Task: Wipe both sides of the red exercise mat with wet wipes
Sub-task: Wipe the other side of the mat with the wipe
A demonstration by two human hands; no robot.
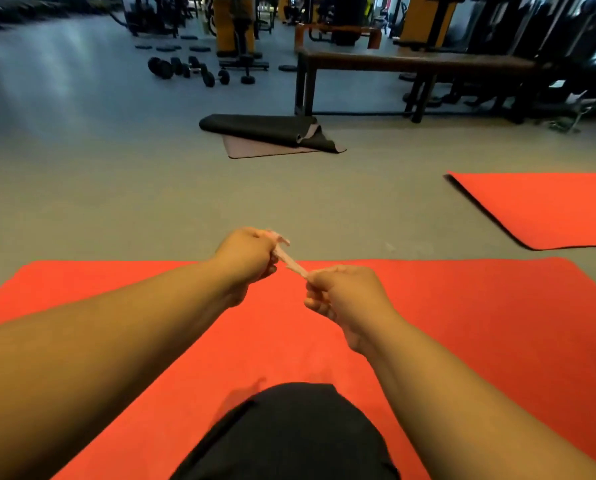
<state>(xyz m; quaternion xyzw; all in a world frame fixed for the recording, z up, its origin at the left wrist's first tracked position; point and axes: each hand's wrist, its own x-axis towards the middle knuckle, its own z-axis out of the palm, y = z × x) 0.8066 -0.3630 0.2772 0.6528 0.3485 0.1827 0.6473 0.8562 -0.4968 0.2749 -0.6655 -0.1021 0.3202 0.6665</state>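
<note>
Black cloth covers a knee (289, 434) at the bottom centre of the frame, resting on the red mat (462, 306), which lies flat across the lower half of the picture. Two bare forearms reach up from the lower corners and meet above the mat's far edge. The left hand (246, 259) has its fingers curled tight round one end of a pale wipe (294, 267). The right hand (345, 296) pinches the other end, so the wipe is stretched between them as a narrow, twisted strip, clear of the mat.

Past the mat is grey floor (116, 202). A second red mat (546, 209) lies at the right edge, well apart from the first. Further up, at centre, a black mat (261, 128) lies partly folded over, with a pinkish underside showing. Just behind it stands a dark wooden bench (410, 60). Dumbbells (185, 69) lie on the floor at the upper left, and yellow-and-black gym machines (235, 26) line the top.
</note>
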